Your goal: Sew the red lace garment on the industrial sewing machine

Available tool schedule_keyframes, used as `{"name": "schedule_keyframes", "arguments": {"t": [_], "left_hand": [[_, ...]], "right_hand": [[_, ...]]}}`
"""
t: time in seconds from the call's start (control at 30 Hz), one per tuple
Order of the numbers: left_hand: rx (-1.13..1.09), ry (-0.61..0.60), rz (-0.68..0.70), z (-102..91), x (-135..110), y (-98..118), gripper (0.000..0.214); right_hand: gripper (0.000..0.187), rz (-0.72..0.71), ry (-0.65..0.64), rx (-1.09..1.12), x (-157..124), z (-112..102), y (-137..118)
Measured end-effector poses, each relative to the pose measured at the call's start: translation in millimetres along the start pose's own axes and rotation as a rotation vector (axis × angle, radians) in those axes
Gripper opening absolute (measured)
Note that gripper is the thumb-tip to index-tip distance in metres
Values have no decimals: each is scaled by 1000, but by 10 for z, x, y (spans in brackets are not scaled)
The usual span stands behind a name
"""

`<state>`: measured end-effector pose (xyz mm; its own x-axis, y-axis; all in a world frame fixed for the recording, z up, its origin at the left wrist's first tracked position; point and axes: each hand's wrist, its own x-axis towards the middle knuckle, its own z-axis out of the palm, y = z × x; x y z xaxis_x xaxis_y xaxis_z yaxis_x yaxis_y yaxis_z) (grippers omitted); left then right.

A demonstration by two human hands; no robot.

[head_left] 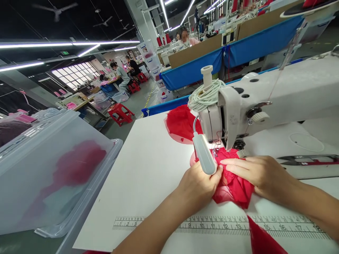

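Observation:
A piece of red lace fabric (pixel 234 181) lies under the presser foot (pixel 215 152) of a white sewing machine (pixel 288 91). On its left side my left hand (pixel 200 183) is closed on the fabric's edge, its fingers partly hidden behind a grey lamp (pixel 203 153). My right hand (pixel 258 174) lies flat on the fabric from the right, fingers stretched toward the needle. Both hands are close to the foot, fingertips nearly meeting. Part of the fabric drapes toward the table's front edge.
More red fabric (pixel 182 123) lies behind the machine head. Thread snips (pixel 309 160) rest on the machine bed at right. A printed ruler (pixel 212 225) runs along the table front. A translucent plastic bin (pixel 53 169) stands at left. Other people work farther back.

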<state>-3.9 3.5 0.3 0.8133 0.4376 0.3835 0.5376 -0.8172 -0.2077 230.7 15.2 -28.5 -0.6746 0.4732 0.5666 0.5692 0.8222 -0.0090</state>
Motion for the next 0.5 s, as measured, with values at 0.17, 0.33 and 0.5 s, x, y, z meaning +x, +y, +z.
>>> {"name": "schedule_keyframes", "arguments": {"t": [0.17, 0.33, 0.5], "left_hand": [[32, 49, -26, 19, -2, 32, 32], [89, 80, -24, 46, -17, 50, 30], [103, 78, -36, 55, -36, 76, 28]], "right_hand": [[54, -2, 13, -8, 3, -11, 7], [55, -12, 6, -11, -4, -16, 9], [55, -5, 9, -9, -5, -16, 13]]}}
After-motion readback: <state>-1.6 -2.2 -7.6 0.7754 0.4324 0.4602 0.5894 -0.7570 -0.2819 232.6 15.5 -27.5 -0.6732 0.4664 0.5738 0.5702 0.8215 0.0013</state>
